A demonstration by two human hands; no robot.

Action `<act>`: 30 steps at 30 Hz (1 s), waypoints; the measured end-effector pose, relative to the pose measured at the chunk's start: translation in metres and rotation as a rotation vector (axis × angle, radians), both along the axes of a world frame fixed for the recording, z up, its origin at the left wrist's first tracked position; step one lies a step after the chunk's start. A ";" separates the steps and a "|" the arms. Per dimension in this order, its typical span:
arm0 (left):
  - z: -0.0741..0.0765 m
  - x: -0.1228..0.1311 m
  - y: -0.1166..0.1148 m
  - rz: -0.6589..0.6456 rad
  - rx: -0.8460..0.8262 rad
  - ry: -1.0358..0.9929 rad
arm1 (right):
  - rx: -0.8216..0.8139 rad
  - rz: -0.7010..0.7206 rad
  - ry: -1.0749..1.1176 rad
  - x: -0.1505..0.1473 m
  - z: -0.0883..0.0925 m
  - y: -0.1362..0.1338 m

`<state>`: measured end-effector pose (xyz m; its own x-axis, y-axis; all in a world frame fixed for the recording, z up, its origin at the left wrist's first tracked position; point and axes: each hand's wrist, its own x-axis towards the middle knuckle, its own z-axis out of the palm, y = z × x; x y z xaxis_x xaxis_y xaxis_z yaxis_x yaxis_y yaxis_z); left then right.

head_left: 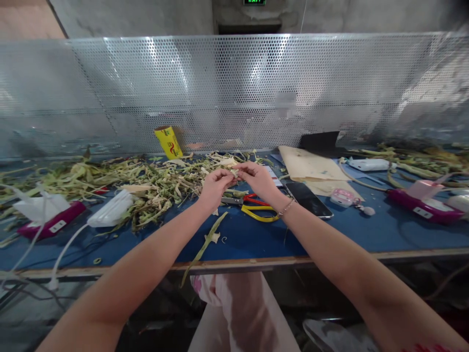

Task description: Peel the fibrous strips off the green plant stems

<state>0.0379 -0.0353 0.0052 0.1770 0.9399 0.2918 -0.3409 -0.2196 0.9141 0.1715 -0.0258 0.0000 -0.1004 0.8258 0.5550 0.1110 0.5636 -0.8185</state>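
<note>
My left hand (pixel 215 187) and my right hand (pixel 257 179) meet over the middle of the blue table. Their fingertips pinch a small pale green plant piece (pixel 235 172) between them; its exact shape is mostly covered by the fingers. Just below my right hand lie scissors (pixel 256 212) with one red and one yellow handle loop. A long green stem (pixel 205 247) rests nearer to me, its lower end hanging over the table edge. Behind and left of my hands spreads a heap of wilted leaves and stems (pixel 161 188).
A phone (pixel 309 199), brown paper (pixel 309 164) and a pink case (pixel 342 197) lie to the right. Purple-based devices (pixel 425 208) flank both sides, with a white power strip (pixel 112 208) at left. A yellow packet (pixel 169 142) leans by the perforated metal screen (pixel 234 93).
</note>
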 end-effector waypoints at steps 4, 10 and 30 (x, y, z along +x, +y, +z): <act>0.001 0.000 0.000 -0.019 -0.009 -0.012 | -0.026 0.016 0.058 -0.002 0.001 -0.002; 0.000 0.000 0.000 -0.029 0.007 -0.001 | 0.071 -0.041 0.016 -0.002 0.000 -0.003; -0.005 -0.002 0.003 0.231 0.367 0.199 | 0.102 -0.081 0.027 -0.005 0.002 -0.006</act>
<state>0.0359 -0.0321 -0.0001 0.0618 0.8022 0.5939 -0.0710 -0.5900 0.8043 0.1663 -0.0315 0.0022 -0.0197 0.7699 0.6378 0.1377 0.6340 -0.7610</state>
